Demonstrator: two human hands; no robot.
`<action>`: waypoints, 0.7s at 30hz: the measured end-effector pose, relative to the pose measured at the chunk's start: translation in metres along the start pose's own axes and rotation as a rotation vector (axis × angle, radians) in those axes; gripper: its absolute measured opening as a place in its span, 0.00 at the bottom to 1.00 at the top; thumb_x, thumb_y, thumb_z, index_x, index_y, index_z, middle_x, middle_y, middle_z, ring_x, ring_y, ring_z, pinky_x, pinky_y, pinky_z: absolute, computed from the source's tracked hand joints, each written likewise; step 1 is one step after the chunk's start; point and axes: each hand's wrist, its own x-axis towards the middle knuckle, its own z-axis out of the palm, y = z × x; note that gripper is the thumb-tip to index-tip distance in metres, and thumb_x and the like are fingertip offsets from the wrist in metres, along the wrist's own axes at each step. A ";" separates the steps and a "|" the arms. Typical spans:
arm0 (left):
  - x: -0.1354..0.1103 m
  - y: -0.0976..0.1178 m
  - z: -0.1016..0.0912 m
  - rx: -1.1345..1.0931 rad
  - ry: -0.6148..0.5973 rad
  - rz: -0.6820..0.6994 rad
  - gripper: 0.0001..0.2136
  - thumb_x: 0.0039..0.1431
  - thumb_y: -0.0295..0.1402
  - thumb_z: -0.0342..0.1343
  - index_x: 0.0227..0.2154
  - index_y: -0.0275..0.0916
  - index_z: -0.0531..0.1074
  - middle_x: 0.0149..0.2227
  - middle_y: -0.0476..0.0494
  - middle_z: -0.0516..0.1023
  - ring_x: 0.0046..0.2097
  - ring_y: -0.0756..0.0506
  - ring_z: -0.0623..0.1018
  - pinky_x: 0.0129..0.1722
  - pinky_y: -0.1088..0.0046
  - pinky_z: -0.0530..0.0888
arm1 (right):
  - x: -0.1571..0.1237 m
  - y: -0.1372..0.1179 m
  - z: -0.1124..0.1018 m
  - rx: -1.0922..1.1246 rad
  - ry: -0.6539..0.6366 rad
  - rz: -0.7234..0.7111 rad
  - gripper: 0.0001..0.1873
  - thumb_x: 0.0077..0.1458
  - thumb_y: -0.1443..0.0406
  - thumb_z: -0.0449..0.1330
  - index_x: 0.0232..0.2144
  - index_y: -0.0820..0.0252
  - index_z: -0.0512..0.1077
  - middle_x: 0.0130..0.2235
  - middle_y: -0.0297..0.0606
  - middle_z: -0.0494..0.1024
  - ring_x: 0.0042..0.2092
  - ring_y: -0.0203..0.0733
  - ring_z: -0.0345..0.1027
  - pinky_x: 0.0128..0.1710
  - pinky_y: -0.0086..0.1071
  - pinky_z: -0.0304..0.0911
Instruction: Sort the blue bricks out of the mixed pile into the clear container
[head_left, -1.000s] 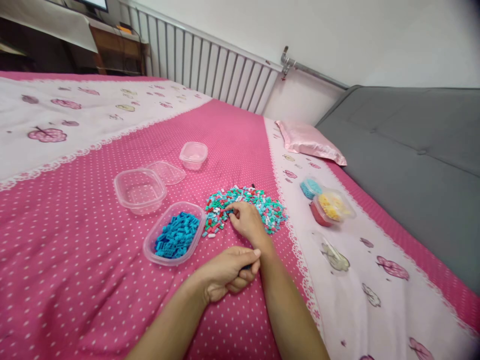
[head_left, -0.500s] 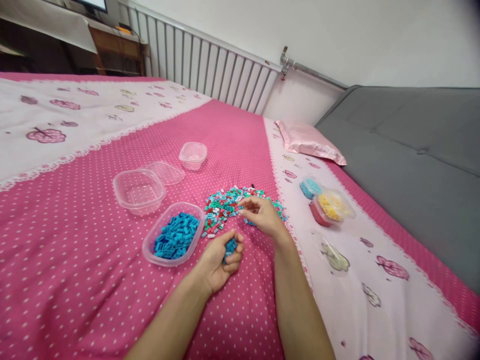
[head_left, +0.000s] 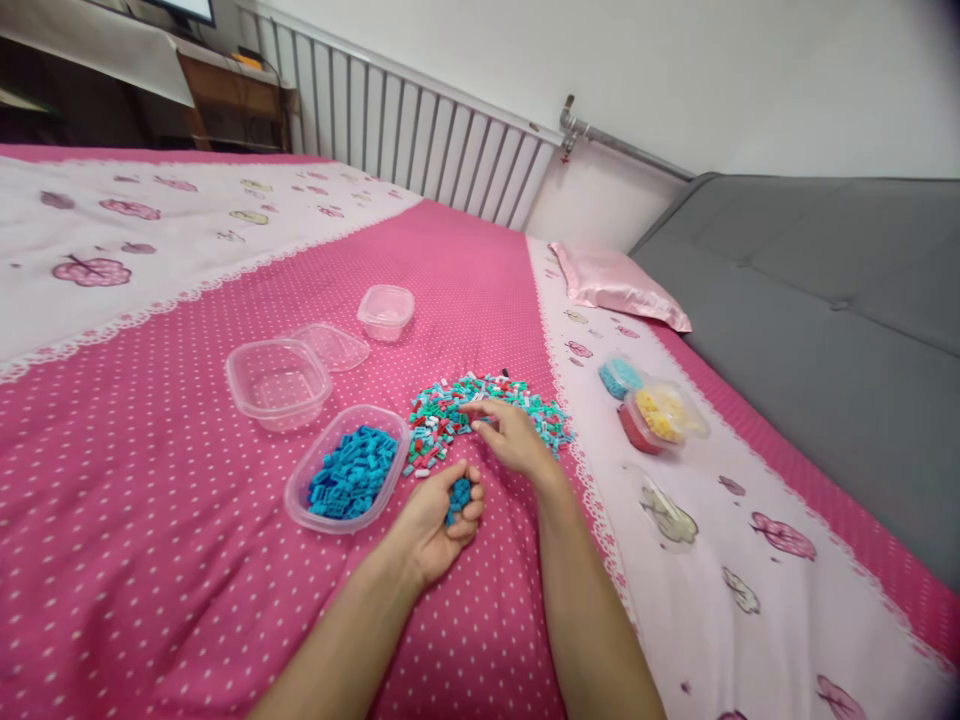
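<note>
My left hand (head_left: 429, 525) is curled palm up around several small blue toy bricks (head_left: 459, 494). Just beyond it, a loose pile of mixed bricks (head_left: 436, 408) in green, light blue, red and white spreads over the pink polka-dot bedspread (head_left: 480, 270). My right hand (head_left: 511, 440) reaches over the near side of that pile, thumb and forefinger apart, with nothing visible between them. To the left of my left hand stands a clear plastic tub (head_left: 294, 512), holding many blue bricks (head_left: 354, 472).
An empty clear tub (head_left: 279, 415), a clear lid (head_left: 341, 345) and a smaller tub (head_left: 386, 318) lie at the left. On the right are tubs of light blue (head_left: 619, 376), yellow (head_left: 661, 412) and red bricks (head_left: 639, 432), plus another clear lid (head_left: 666, 512). A pillow (head_left: 622, 282) rests farther back.
My right hand has shifted a little to the left over the pile. My left hand stays almost where it was, still holding the blue bricks.
</note>
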 end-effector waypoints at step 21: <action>-0.001 0.000 0.001 -0.015 -0.043 -0.047 0.15 0.65 0.33 0.38 0.23 0.37 0.58 0.17 0.58 0.52 0.12 0.59 0.51 0.11 0.86 0.43 | -0.005 0.005 -0.005 -0.260 0.063 0.082 0.15 0.51 0.74 0.54 0.40 0.59 0.73 0.40 0.39 0.76 0.39 0.39 0.68 0.46 0.34 0.60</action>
